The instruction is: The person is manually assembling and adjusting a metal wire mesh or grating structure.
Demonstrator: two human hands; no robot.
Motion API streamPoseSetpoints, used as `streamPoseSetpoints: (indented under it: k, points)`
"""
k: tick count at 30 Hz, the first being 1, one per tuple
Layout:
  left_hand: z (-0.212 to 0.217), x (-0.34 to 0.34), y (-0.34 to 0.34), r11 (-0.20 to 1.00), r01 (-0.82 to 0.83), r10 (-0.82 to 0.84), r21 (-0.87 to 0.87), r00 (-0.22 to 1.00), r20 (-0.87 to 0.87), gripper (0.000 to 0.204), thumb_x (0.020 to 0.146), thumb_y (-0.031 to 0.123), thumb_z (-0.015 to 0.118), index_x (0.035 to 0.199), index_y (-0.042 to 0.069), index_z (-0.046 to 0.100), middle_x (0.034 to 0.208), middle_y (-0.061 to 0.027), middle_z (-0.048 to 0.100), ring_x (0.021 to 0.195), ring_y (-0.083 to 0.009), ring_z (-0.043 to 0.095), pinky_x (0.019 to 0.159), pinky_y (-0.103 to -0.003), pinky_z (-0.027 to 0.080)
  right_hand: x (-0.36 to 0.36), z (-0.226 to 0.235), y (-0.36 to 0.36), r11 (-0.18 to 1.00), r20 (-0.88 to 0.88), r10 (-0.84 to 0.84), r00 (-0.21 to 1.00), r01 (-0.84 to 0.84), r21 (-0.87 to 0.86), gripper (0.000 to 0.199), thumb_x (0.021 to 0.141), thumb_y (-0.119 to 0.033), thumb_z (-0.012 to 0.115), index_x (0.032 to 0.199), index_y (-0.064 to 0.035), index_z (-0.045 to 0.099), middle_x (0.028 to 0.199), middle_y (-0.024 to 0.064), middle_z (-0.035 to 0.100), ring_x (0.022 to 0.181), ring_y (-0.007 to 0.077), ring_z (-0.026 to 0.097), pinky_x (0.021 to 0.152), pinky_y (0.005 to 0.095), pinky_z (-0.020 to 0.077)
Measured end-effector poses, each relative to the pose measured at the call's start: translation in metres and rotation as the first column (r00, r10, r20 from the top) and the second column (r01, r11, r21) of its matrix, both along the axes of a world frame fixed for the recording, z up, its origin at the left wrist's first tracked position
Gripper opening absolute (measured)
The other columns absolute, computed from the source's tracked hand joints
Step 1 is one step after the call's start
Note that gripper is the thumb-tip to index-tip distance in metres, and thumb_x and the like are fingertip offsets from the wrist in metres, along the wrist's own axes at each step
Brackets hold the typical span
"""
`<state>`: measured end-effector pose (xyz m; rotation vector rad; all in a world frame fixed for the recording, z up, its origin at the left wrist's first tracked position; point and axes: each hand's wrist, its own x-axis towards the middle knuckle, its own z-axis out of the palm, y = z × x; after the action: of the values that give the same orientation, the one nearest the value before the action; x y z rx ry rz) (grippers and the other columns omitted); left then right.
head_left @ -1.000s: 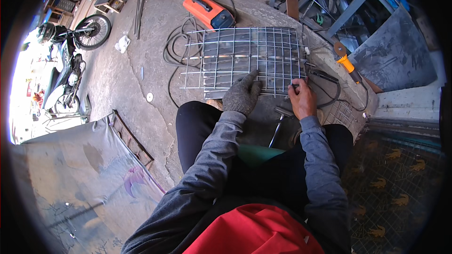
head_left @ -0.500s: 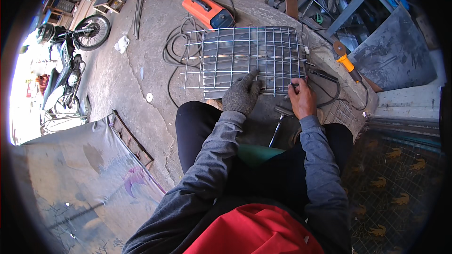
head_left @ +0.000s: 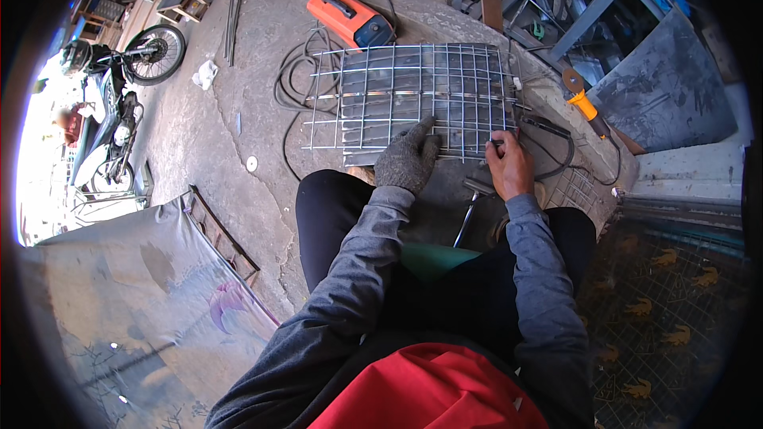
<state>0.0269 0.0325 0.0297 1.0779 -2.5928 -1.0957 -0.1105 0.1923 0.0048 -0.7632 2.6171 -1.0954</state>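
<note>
A welded wire grid (head_left: 389,124) lies over dark metal slats (head_left: 469,73) in front of me. My left hand (head_left: 407,162), in a grey knit glove, rests on the grid's near edge, with the index finger stretched forward and the thumb apart from it. At the near right corner my bare right hand (head_left: 513,165) is closed in a pinch. A small dark piece shows at its fingertips, too small to name. Just below, between my knees, a hammer-like tool (head_left: 469,211) with a shiny metal handle leans.
Behind the grid stands an orange welding machine (head_left: 350,17) with looped cables (head_left: 292,79). An angle grinder (head_left: 584,103) with yellow housing and a dark electrode holder (head_left: 547,126) lie at the right. Farther off are a motorcycle (head_left: 119,115) at left and steel scraps (head_left: 548,0) at right.
Both hands and the grid keep practically the same place. Beside the motorcycle at far left, a blurred person in red has shifted slightly.
</note>
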Motion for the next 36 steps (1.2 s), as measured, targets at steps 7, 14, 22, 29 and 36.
streamPoseSetpoints:
  k: [7, 14, 22, 29, 36]
  points:
    - [0.0004, 0.0002, -0.0001, 1.0, -0.001, 0.0, 0.005, 1.0, 0.019, 0.047, 0.094, 0.043, 0.055, 0.137, 0.027, 0.053, 0.118, -0.0185, 0.064, 0.109, -0.0378, 0.061, 0.093, -0.048, 0.049, -0.0014, -0.002, 0.0002, 1.0, 0.001, 0.007, 1.0, -0.007, -0.003, 0.021, 0.086, -0.017, 0.068, 0.104, -0.0081, 0.062, 0.081, 0.0152, 0.067, 0.073, 0.0334, 0.067, 0.066, 0.0426, 0.0515]
    - [0.0016, -0.0001, -0.0002, 1.0, -0.002, 0.002, 0.01, 1.0, 0.029, 0.047, 0.094, 0.044, 0.054, 0.138, 0.027, 0.052, 0.118, -0.0187, 0.064, 0.109, -0.0377, 0.062, 0.092, -0.048, 0.049, -0.0011, -0.0016, 0.0002, 1.0, 0.002, 0.006, 1.0, -0.006, -0.008, 0.021, 0.086, -0.017, 0.068, 0.104, -0.0081, 0.062, 0.081, 0.0157, 0.067, 0.073, 0.0339, 0.067, 0.066, 0.043, 0.0514]
    - [0.0019, 0.0, 0.0, 1.0, 0.001, -0.001, -0.005, 1.0, 0.012, 0.047, 0.095, 0.044, 0.054, 0.138, 0.026, 0.052, 0.118, -0.0188, 0.064, 0.108, -0.0378, 0.062, 0.092, -0.048, 0.05, -0.0012, -0.0038, 0.0009, 0.999, -0.012, 0.011, 1.0, -0.012, -0.035, 0.021, 0.086, -0.017, 0.068, 0.104, -0.0082, 0.062, 0.082, 0.016, 0.067, 0.073, 0.0344, 0.067, 0.066, 0.0432, 0.0515]
    - [-0.0011, 0.0005, 0.0, 1.0, 0.005, -0.005, -0.01, 1.0, -0.007, 0.046, 0.095, 0.044, 0.053, 0.137, 0.026, 0.053, 0.118, -0.0183, 0.064, 0.108, -0.038, 0.062, 0.091, -0.048, 0.05, -0.001, -0.0021, 0.0005, 1.0, 0.0, 0.005, 1.0, -0.005, -0.008, 0.021, 0.086, -0.017, 0.068, 0.105, -0.0089, 0.062, 0.082, 0.0155, 0.068, 0.074, 0.0345, 0.068, 0.065, 0.0435, 0.0514]
    - [-0.0001, 0.0, 0.0001, 1.0, 0.001, -0.001, -0.007, 1.0, 0.002, 0.045, 0.095, 0.044, 0.053, 0.136, 0.025, 0.054, 0.118, -0.0183, 0.065, 0.107, -0.038, 0.062, 0.091, -0.048, 0.05, -0.0002, -0.0006, 0.0008, 1.0, -0.005, 0.007, 1.0, -0.007, 0.004, 0.021, 0.086, -0.019, 0.067, 0.105, -0.01, 0.062, 0.079, 0.0154, 0.068, 0.074, 0.0355, 0.068, 0.064, 0.0444, 0.0511]
